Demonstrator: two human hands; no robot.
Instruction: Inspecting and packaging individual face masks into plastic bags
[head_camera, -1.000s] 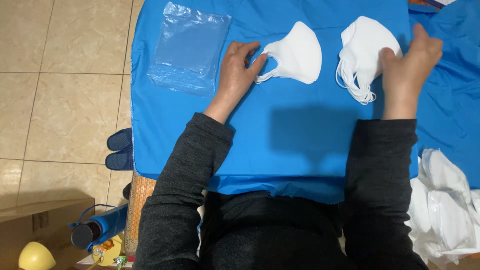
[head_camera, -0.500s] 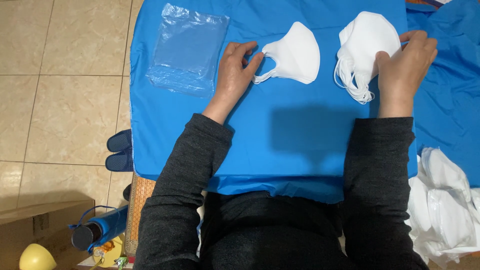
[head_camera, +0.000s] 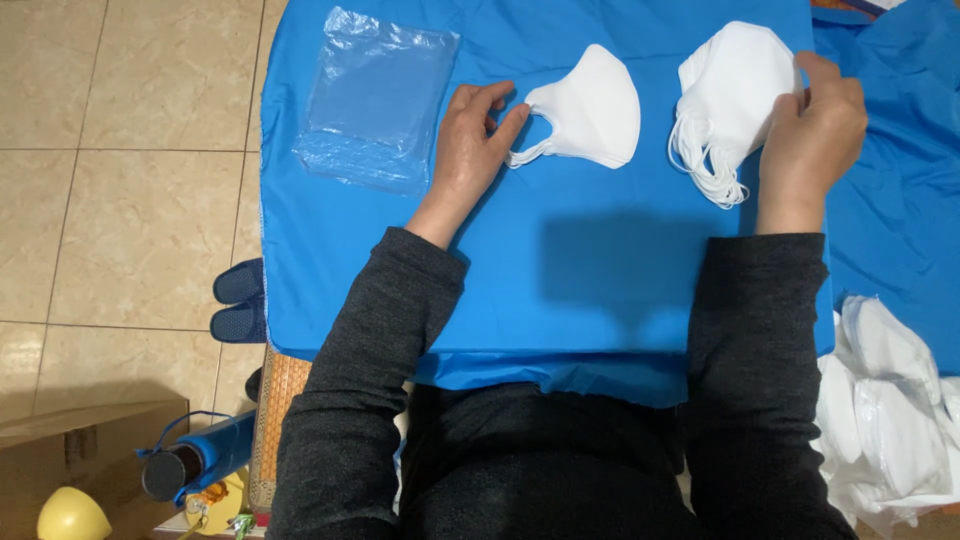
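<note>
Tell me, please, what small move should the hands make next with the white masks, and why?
Probably the right hand should lift the top mask off the stack of masks. Its fingers already rest on the stack's edge, while the left hand pins the single mask flat on the blue cloth by its ear loop.

Both hands reach forward, sleeves dark; left hand flat, fingers spread; right hand curled.

Clear plastic bags, flat rectangular stack, far left on blue cloth. Brown cardboard box, near left on floor, partly cut off.
</note>
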